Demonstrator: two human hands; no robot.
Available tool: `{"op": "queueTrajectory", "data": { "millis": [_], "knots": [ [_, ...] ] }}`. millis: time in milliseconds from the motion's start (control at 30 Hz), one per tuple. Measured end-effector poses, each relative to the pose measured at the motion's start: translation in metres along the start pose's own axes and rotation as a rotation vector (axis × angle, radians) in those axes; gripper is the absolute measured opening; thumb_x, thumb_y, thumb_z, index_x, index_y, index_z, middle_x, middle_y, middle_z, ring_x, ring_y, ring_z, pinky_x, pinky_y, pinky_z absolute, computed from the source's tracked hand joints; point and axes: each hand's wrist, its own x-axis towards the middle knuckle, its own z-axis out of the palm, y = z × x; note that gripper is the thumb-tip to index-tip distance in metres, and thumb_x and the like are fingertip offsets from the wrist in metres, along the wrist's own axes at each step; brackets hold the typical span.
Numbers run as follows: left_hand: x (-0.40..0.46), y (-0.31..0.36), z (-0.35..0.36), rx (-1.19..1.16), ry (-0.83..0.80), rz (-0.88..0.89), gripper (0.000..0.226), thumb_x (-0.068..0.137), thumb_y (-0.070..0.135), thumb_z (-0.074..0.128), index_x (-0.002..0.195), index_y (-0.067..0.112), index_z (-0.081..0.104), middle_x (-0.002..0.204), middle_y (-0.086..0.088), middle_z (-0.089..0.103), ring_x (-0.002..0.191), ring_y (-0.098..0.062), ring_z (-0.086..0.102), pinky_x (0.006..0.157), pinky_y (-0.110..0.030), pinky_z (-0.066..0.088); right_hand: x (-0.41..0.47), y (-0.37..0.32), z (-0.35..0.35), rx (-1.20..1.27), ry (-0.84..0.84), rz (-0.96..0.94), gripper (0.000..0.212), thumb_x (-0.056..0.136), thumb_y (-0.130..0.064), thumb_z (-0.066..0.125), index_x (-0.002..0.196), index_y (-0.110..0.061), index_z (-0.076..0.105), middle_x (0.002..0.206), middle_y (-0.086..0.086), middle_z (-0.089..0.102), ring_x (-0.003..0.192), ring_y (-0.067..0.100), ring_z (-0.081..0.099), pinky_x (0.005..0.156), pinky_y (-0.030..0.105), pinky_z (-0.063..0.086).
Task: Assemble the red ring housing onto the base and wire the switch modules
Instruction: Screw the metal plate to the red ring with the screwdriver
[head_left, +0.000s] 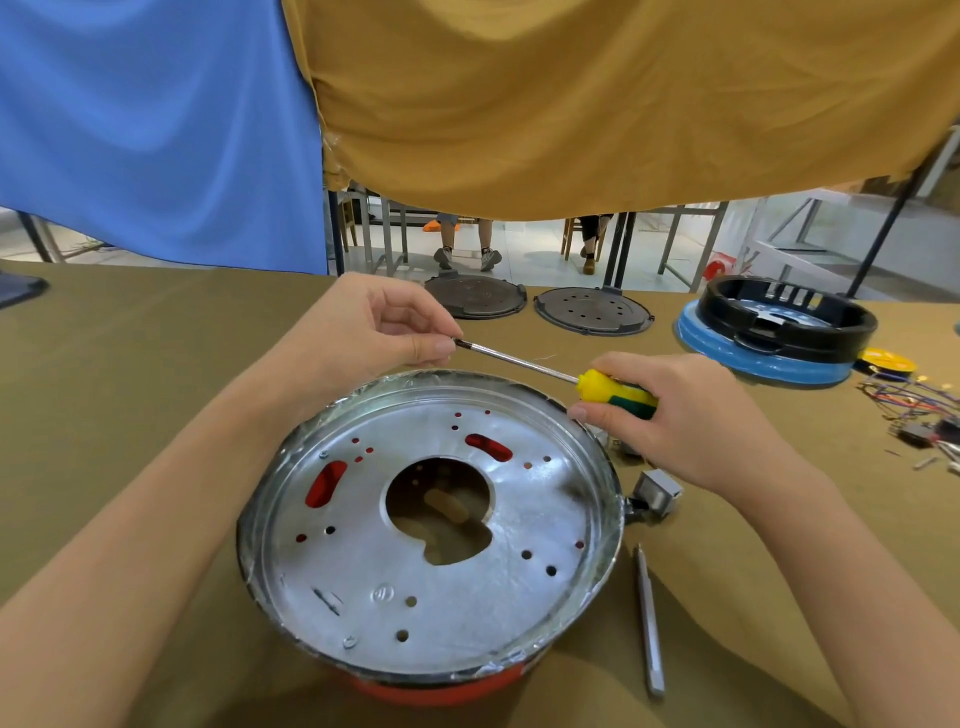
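the right hand (670, 415) wraps the yellow handle of the screwdriver (550, 371), while the left hand (374, 332) pinches its tip, likely seating a screw or steadying the bit; no screw is visible. both hover just beyond the metal base (363, 582), which sits in the red ring (441, 688) on the table (130, 364). through its centre hole only shadowy parts show. wires (914, 410) lie well apart, right.

A blue cloth (150, 130) hangs at upper left, a mustard cloth (597, 98) at upper right. Two dark discs (475, 297) (593, 310) lie at the table's far edge. A grey bar (649, 621) lies at lower right. Seated legs (467, 239) show beyond.
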Motion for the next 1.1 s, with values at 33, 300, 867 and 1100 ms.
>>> {"op": "queueTrajectory", "data": {
  "millis": [33,300,867,1100],
  "knots": [
    [0.000,0.000,0.000,0.054,-0.008,0.007,0.012,0.080,0.013,0.078,0.089,0.020,0.077,0.084,0.001,0.076,0.079,-0.013,0.073,0.072,-0.014,0.055,-0.001,-0.001,-0.002,-0.055,0.020,-0.020,0.047,0.086,-0.069,0.042,0.102,-0.032,0.065,0.076,-0.010,0.066,0.069,0.010,0.060,0.061,0.036,0.052],
    [-0.001,-0.001,-0.010,0.286,-0.155,-0.184,0.007,0.081,0.022,0.079,0.085,0.027,0.076,0.079,0.006,0.076,0.075,-0.007,0.073,0.071,-0.019,0.053,0.004,0.001,-0.016,0.230,-0.002,-0.054,0.036,0.085,-0.032,0.069,0.120,-0.038,0.064,0.097,-0.015,0.064,0.081,0.007,0.062,0.070,0.027,0.052],
    [-0.019,0.038,0.049,0.379,-0.720,-0.040,0.012,0.087,0.035,0.073,0.090,0.024,0.071,0.084,-0.003,0.070,0.078,-0.022,0.065,0.074,-0.037,0.054,0.064,-0.041,-0.037,1.027,0.289,0.045,0.043,0.087,-0.026,0.074,0.127,-0.024,0.060,0.088,-0.008,0.069,0.081,0.010,0.071,0.072,0.030,0.059],
    [-0.022,0.037,0.080,0.381,-0.673,0.042,0.008,0.088,0.028,0.071,0.094,0.022,0.073,0.084,0.010,0.069,0.077,-0.006,0.062,0.074,-0.024,0.052,0.066,-0.057,-0.030,1.011,0.179,-0.080,0.041,0.091,-0.017,0.069,0.130,-0.017,0.058,0.105,0.031,0.060,0.099,0.043,0.060,0.087,0.052,0.056]
  ]
}}
